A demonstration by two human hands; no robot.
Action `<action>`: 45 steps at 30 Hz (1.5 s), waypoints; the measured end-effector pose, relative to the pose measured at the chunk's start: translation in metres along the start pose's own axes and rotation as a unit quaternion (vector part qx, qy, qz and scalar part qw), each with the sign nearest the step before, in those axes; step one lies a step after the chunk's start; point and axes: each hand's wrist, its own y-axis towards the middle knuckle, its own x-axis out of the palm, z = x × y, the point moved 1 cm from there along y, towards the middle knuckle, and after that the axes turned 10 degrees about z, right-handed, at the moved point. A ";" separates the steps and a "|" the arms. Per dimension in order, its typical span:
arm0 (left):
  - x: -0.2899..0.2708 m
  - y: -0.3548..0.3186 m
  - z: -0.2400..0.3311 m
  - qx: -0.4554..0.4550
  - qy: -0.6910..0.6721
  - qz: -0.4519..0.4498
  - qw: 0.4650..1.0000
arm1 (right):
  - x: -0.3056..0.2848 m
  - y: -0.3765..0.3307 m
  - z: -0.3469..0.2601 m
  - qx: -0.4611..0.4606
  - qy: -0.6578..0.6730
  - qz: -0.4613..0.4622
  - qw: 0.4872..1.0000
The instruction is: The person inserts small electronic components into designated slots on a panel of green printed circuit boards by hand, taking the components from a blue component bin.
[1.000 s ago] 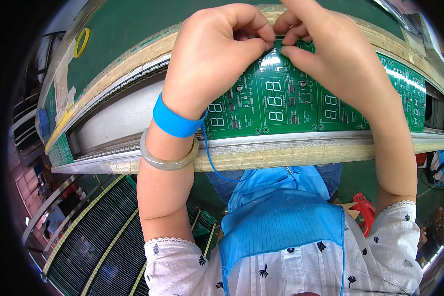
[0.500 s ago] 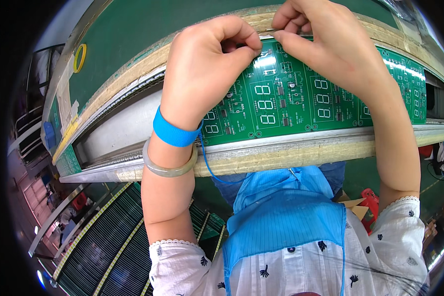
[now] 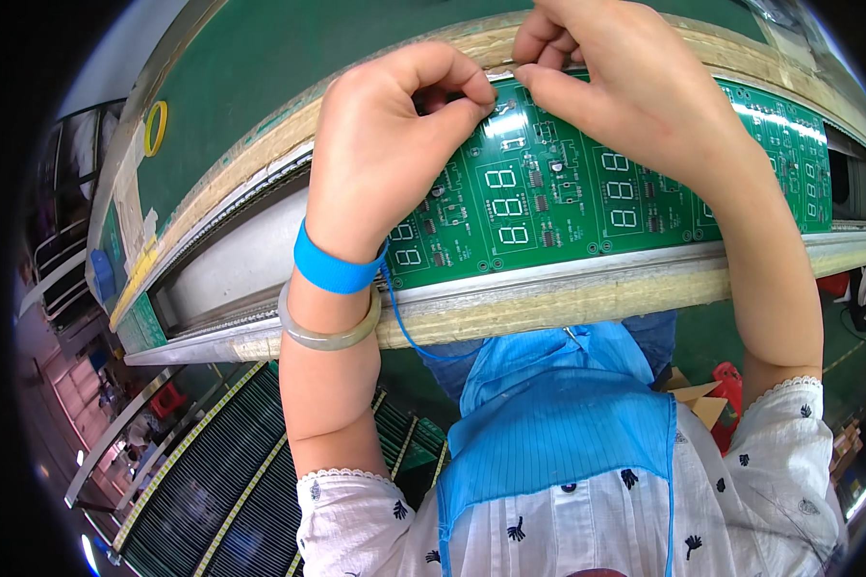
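Observation:
A long green circuit board panel (image 3: 573,213) with white three-digit outlines and small black chips lies between two rails in front of me. My left hand (image 3: 390,144) is over its far left part, thumb and forefinger pinched together near the far edge. Whatever is in that pinch is too small or hidden to make out. Just to the right, my right hand (image 3: 635,91) reaches over the far edge with fingers curled and thumb close to them. Its fingertips hide whatever they may hold. A blue wrist strap (image 3: 335,260) with a cord and a bangle (image 3: 332,337) are on my left arm.
A metal rail with a worn, tape-wrapped edge (image 3: 548,300) runs along the near side. Beyond the far rail lies a green surface with a yellow ring (image 3: 156,129). Lower left, a rack (image 3: 202,481) holds many upright boards. A red bag (image 3: 727,404) is beside me.
Both hands have shifted slightly to the left along the board's far edge, keeping much the same finger shapes. The view has tilted a little.

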 end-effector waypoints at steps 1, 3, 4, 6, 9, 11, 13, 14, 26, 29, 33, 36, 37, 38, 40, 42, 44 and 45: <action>0.001 0.000 0.000 0.001 -0.001 -0.001 1.000 | 0.000 0.000 0.001 -0.014 0.002 0.004 1.000; 0.002 0.000 0.002 0.005 0.009 0.005 1.000 | -0.003 0.001 -0.005 0.000 0.002 -0.002 1.000; 0.002 0.000 0.001 0.005 0.009 0.004 1.000 | -0.004 0.001 -0.008 0.014 0.003 -0.009 1.000; 0.002 0.000 0.000 0.011 0.000 0.003 1.000 | -0.002 0.001 -0.002 0.006 0.000 -0.007 1.000; 0.003 -0.001 0.000 0.041 -0.010 0.030 0.999 | -0.004 0.001 -0.005 0.001 -0.009 -0.009 1.000; 0.004 -0.002 0.000 0.046 -0.005 0.032 0.998 | -0.004 0.001 -0.005 0.005 -0.013 -0.013 1.000; 0.004 -0.003 0.001 0.052 -0.001 0.034 0.998 | -0.003 0.000 -0.003 -0.014 -0.016 -0.010 1.000; 0.003 -0.003 0.004 0.076 0.020 0.037 0.996 | -0.003 0.001 -0.005 -0.014 -0.016 -0.010 1.000; 0.004 -0.003 0.013 0.217 0.177 0.035 0.959 | -0.003 0.000 -0.001 -0.022 -0.027 -0.013 0.999; 0.001 -0.003 0.013 0.213 0.144 0.050 0.965 | -0.005 0.001 -0.003 -0.021 -0.031 -0.018 0.999; -0.015 0.010 0.015 0.171 0.121 0.115 0.971 | -0.020 0.011 0.003 -0.059 -0.039 0.090 0.993; -0.019 0.032 0.047 0.193 0.185 0.143 0.953 | -0.031 0.034 0.019 -0.154 -0.155 0.169 0.961; -0.010 0.043 0.066 0.208 0.196 0.136 0.949 | -0.044 0.040 0.033 -0.226 -0.212 0.197 0.930; -0.014 0.049 0.064 0.207 0.205 0.140 0.946 | -0.044 0.048 0.029 -0.232 -0.205 0.199 0.930; -0.016 0.082 0.046 0.284 0.287 0.104 0.909 | -0.042 0.067 0.017 -0.224 -0.350 0.114 0.902; -0.004 0.118 0.025 0.281 0.341 0.080 0.893 | -0.031 0.086 0.021 -0.204 -0.424 0.091 0.878; 0.011 0.126 0.037 0.270 0.403 0.099 0.869 | -0.030 0.094 0.015 -0.179 -0.503 0.071 0.843; 0.016 0.129 0.042 0.253 0.466 0.116 0.840 | -0.029 0.096 0.012 -0.143 -0.525 0.063 0.837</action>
